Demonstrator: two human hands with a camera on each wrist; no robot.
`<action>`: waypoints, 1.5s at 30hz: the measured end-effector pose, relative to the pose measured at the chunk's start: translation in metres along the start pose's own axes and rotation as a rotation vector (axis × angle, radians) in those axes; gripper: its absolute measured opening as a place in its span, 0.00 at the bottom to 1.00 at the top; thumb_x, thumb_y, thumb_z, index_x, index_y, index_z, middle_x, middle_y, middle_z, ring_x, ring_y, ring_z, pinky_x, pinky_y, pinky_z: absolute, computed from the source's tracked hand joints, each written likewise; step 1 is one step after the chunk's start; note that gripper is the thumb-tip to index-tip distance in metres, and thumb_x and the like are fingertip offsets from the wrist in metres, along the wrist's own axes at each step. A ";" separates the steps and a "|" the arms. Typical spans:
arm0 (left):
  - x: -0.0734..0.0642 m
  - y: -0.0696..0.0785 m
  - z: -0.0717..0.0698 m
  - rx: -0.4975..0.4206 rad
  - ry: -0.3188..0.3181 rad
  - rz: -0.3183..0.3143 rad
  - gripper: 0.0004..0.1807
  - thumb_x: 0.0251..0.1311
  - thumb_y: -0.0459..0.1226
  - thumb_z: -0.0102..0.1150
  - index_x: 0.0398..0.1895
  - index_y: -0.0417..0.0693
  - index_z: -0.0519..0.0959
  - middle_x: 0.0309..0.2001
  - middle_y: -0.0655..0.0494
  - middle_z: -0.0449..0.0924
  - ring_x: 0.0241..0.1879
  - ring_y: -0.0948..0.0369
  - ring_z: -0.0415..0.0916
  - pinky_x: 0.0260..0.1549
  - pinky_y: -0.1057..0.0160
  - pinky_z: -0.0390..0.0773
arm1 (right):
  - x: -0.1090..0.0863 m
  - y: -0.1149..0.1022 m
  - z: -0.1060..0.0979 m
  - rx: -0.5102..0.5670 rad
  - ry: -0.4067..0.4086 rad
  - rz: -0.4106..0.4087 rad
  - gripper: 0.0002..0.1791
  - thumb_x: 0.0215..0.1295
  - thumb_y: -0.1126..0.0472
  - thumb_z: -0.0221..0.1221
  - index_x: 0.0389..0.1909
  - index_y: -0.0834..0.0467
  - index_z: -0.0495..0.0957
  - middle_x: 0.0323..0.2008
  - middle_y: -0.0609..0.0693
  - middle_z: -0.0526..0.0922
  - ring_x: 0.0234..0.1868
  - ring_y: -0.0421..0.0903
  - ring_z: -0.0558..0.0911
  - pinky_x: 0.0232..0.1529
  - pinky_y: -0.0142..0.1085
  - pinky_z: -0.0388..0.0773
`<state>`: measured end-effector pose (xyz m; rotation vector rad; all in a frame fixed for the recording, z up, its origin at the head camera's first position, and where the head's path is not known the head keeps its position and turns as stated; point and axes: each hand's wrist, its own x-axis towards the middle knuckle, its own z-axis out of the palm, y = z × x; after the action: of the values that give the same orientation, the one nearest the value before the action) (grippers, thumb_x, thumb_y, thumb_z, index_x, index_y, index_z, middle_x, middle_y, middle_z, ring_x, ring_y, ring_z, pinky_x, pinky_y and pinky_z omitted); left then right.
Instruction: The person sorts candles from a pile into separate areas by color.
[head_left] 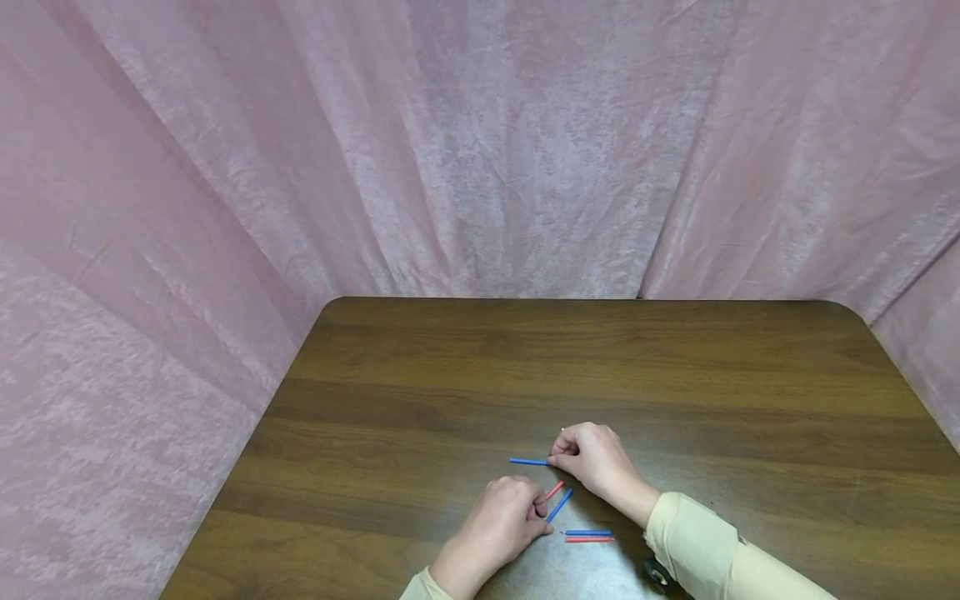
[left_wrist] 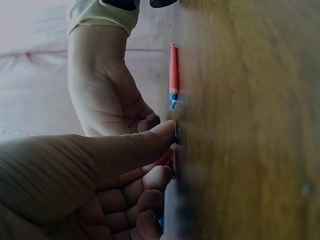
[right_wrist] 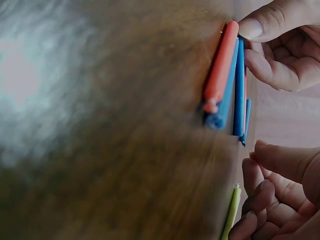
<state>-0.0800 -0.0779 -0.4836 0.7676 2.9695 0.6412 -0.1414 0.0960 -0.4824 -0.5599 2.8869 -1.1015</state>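
My left hand (head_left: 504,512) is low over the table, its thumb and forefinger at the near end of a slanting blue candle (head_left: 560,503), which they pinch. Just behind that one a red candle (head_left: 555,489) pokes out past the left fingers, its other end hidden. Farther back, my right hand (head_left: 596,460) pinches the right tip of a blue candle (head_left: 528,461) that points left. Its other fingers are curled in. Beside these fingers in the right wrist view is a yellow-green candle (right_wrist: 231,214), mostly hidden by the hand in the head view.
Nearer the front, a blue candle (head_left: 588,532) and a red candle (head_left: 589,540) lie side by side on the brown wooden table (head_left: 420,375). By the right sleeve is a small black round object (head_left: 657,573). Pink curtains (head_left: 525,150) hang around the table.
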 end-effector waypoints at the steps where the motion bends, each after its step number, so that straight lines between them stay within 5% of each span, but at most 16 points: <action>1: 0.000 0.000 0.000 0.009 0.004 0.002 0.13 0.39 0.42 0.79 0.20 0.56 0.79 0.19 0.71 0.70 0.23 0.74 0.66 0.25 0.74 0.65 | 0.000 0.000 0.000 -0.001 0.003 -0.003 0.10 0.50 0.61 0.72 0.17 0.47 0.81 0.18 0.33 0.78 0.24 0.33 0.75 0.32 0.35 0.70; 28: 0.001 0.005 0.003 0.161 0.017 0.005 0.15 0.44 0.39 0.73 0.14 0.59 0.73 0.17 0.71 0.68 0.19 0.69 0.68 0.20 0.70 0.66 | -0.008 0.008 -0.010 0.014 0.035 0.043 0.11 0.48 0.60 0.72 0.16 0.45 0.79 0.18 0.31 0.76 0.24 0.32 0.73 0.32 0.35 0.70; 45: 0.003 -0.001 -0.003 0.018 0.019 -0.019 0.07 0.49 0.36 0.72 0.22 0.54 0.81 0.21 0.69 0.74 0.25 0.72 0.70 0.27 0.72 0.70 | -0.016 0.013 -0.017 0.041 0.029 0.060 0.10 0.50 0.61 0.71 0.18 0.46 0.80 0.18 0.33 0.77 0.24 0.32 0.73 0.32 0.35 0.70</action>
<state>-0.0832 -0.0790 -0.4811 0.7376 3.0002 0.6245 -0.1328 0.1213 -0.4795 -0.4574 2.8771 -1.1674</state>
